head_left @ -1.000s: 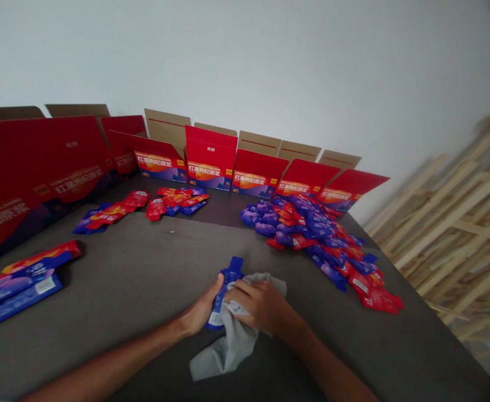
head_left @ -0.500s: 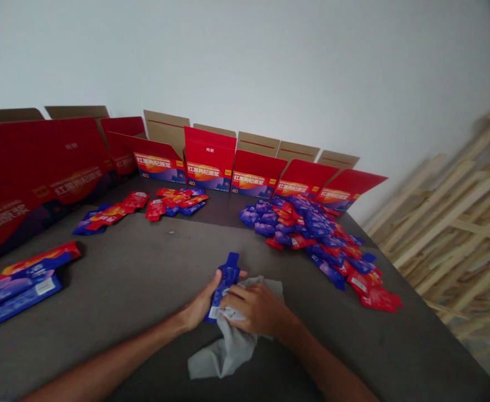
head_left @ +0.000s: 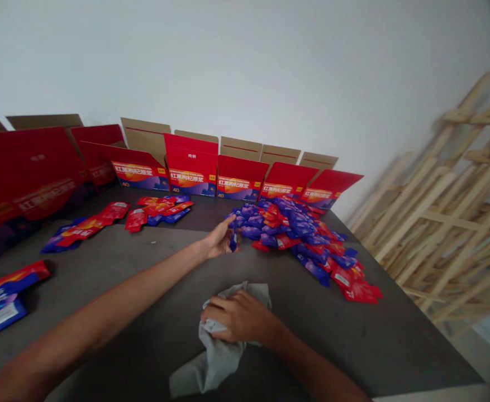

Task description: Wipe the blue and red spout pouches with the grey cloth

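Observation:
My left hand (head_left: 219, 238) reaches out to the near left edge of a heap of blue and red pouches (head_left: 299, 223). Its fingers are closed on a dark blue pouch (head_left: 233, 240), seen almost edge-on and partly hidden by the hand. Closer to me, my right hand (head_left: 242, 316) is closed over a crumpled grey cloth (head_left: 217, 363) on the dark table (head_left: 152, 312). Part of the cloth trails toward the front left.
Red printed cartons (head_left: 194, 173) with raised flaps line the wall. Two small pouch piles, one of them here (head_left: 161, 209), lie left of the heap. More pouches (head_left: 5, 298) sit at far left. Wooden frames (head_left: 450, 218) stand beyond the right edge.
My left hand has moved forward with the blue pouch, away from the cloth to the heap's edge. My right hand still grips the cloth. The view has turned slightly right.

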Action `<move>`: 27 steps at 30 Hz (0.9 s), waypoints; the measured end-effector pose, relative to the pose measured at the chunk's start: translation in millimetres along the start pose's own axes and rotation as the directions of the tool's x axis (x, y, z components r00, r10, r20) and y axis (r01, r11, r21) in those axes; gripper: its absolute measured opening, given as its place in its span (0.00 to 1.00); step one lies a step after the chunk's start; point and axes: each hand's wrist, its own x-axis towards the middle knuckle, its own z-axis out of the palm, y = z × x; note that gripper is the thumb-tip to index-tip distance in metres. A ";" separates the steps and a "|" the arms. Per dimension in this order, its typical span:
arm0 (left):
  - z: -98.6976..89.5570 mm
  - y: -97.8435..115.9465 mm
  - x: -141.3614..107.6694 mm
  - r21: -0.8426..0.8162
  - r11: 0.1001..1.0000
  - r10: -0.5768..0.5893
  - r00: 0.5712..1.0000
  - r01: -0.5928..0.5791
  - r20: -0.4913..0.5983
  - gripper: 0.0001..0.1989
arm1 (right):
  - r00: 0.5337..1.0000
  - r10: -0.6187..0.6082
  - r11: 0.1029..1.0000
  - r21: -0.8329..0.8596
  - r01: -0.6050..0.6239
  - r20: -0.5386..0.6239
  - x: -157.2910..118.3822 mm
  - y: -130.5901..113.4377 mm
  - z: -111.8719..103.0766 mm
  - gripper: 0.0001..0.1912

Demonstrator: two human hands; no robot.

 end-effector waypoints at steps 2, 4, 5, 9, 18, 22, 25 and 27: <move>17.0 13.7 33.5 0.034 0.999 0.007 1.000 -0.008 0.015 0.23 | 1.000 -0.009 1.000 -0.014 0.008 -0.006 -0.2 0.3 1.6 0.18; 34.6 24.2 66.4 0.073 0.997 0.023 0.999 -0.025 0.025 0.25 | 1.000 -0.012 0.999 -0.030 0.012 -0.015 -0.6 0.9 3.5 0.17; 43.0 28.3 81.9 0.096 0.995 0.032 0.999 -0.034 0.024 0.25 | 1.000 -0.012 0.999 -0.037 0.012 -0.017 -0.8 1.3 4.4 0.17; 70.9 36.4 131.2 0.215 0.974 0.080 0.996 -0.070 -0.038 0.16 | 1.000 -0.010 0.999 -0.039 0.009 -0.013 -1.8 4.1 7.2 0.19; 82.1 36.2 165.4 0.541 0.836 0.157 0.985 -0.093 -0.074 0.19 | 0.999 0.006 0.999 -0.042 -0.007 -0.036 -2.8 6.2 4.0 0.19; 67.4 39.5 158.3 0.659 0.740 0.202 0.979 -0.133 -0.029 0.18 | 0.999 0.012 1.000 -0.017 -0.012 -0.036 -3.6 6.8 5.9 0.18; 51.0 37.4 147.1 0.716 0.672 0.237 0.971 -0.191 0.037 0.18 | 0.999 0.015 1.000 0.013 -0.014 -0.030 -4.5 8.1 8.7 0.19; 35.6 32.5 135.7 0.740 0.627 0.266 0.960 -0.243 0.089 0.16 | 1.000 0.024 0.999 0.037 -0.023 -0.019 -4.9 8.6 9.6 0.18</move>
